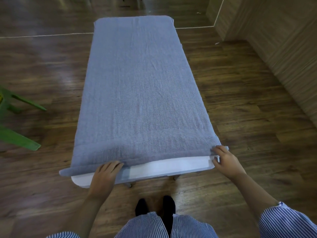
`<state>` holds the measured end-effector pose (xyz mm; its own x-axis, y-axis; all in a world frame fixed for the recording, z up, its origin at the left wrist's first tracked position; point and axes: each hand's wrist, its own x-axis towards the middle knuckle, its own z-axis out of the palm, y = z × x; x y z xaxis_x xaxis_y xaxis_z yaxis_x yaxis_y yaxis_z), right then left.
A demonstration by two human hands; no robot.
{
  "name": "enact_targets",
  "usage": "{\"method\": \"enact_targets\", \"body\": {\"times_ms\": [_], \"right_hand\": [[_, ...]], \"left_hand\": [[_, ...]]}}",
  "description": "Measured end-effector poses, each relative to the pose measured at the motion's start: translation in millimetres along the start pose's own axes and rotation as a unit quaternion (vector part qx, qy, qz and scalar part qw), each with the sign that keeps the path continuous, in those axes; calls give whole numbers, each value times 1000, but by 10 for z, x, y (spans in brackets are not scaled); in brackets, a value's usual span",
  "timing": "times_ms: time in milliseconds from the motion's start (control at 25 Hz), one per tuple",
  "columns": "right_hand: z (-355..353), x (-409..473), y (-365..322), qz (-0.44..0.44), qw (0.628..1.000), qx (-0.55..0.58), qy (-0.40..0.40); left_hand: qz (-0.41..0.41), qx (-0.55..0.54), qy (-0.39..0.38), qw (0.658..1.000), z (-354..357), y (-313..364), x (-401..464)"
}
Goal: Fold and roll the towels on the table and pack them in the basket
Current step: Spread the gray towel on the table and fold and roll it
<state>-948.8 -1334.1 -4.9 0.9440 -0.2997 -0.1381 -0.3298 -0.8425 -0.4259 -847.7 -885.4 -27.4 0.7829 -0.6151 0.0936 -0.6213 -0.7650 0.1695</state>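
A large blue-grey towel lies spread flat along the narrow white table, covering nearly all of it. Its near hem is slightly turned up into a low roll. My left hand rests on the near edge left of centre, fingers pressing on the hem. At the near right corner, my right hand pinches the towel, fingers curled round the cloth. No basket is in view.
The table stands on a dark wooden floor. Green chair legs poke in at the left. A wood-panelled wall runs along the right. My feet are just in front of the table's near edge.
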Motion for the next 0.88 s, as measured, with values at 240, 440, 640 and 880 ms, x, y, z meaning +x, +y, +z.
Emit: {"method": "enact_targets", "body": {"times_ms": [240, 440, 640, 880], "right_hand": [[20, 43, -32, 10, 1000, 9, 22], [-47, 46, -98, 28, 1000, 13, -2], [-103, 46, -62, 52, 998, -11, -43], [58, 63, -210, 20, 999, -29, 39]], "left_hand": [[-132, 6, 45, 990, 45, -446, -313], [-165, -29, 47, 985, -20, -423, -280], [-102, -17, 21, 994, -59, -623, -268], [-176, 45, 86, 980, -145, -523, -123]]}}
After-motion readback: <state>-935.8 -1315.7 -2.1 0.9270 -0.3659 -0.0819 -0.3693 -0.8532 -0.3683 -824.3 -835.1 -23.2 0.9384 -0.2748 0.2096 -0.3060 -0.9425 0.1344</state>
